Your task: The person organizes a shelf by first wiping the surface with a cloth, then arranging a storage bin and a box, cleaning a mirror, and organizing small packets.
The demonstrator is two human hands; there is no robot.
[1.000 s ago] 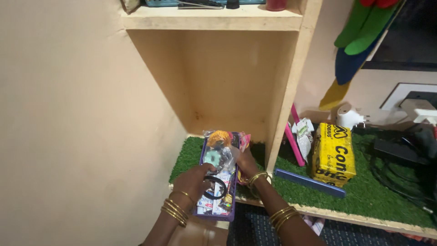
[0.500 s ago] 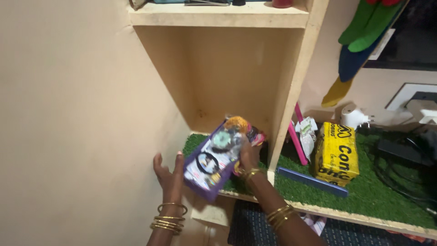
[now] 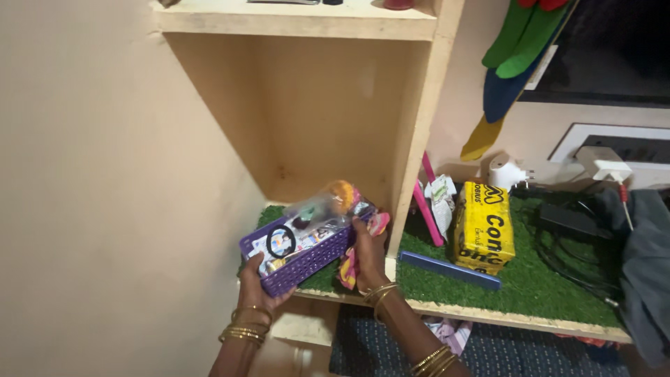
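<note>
- Left hand [image 3: 255, 290] cups the near end of the purple basket [image 3: 301, 258] from below; right hand [image 3: 368, 253] clamps its far end.
- Basket is tilted, lifted just off the green turf mat [image 3: 551, 290], low centre of frame.
- Its small packets remain inside; it is not set down.
- Yellow box [image 3: 484, 227] stands right.

Purple basket [image 3: 301, 260], yellow box [image 3: 484, 227], green turf [image 3: 551, 286], blue comb [image 3: 449, 269].

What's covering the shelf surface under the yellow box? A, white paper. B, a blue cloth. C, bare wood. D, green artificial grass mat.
D: the yellow box stands on a green artificial grass mat that runs along the shelf, with a blue strip lying on it in front.
</note>
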